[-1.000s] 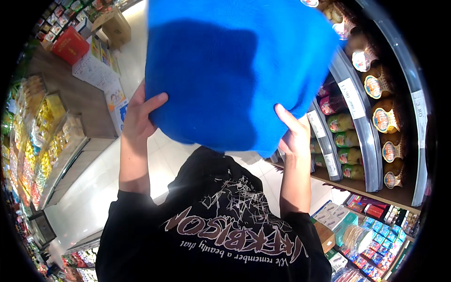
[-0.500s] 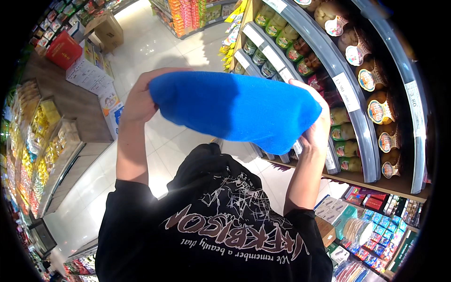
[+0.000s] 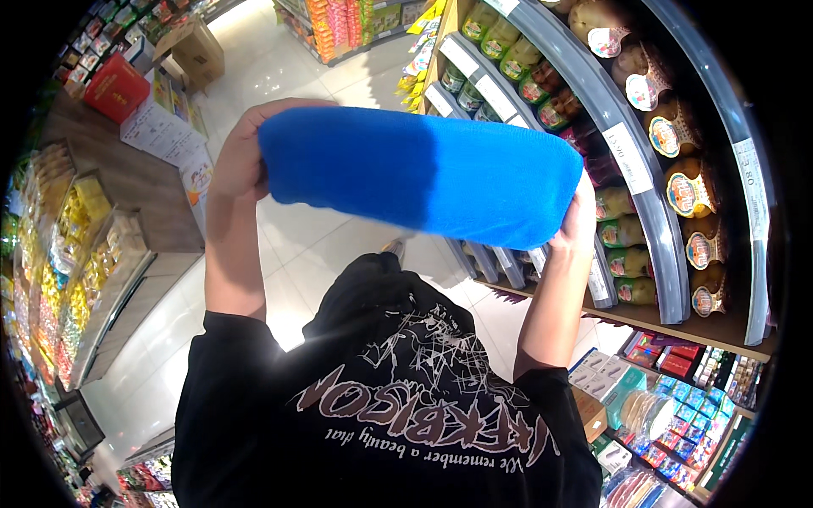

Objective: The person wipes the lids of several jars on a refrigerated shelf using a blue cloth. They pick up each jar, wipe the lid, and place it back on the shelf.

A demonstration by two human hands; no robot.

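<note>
Up a little comes the blue cloth since the earlier picture, and its low bump is gone. It is over the shiny floor. The left hand holds 1 end, the right hand the other; neither is nearer. Its long way points left to right, dipping right.

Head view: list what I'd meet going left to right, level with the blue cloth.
Yellow packets → left hand → blue cloth → right hand → jars with orange-and-white labels on the shelf.
</note>
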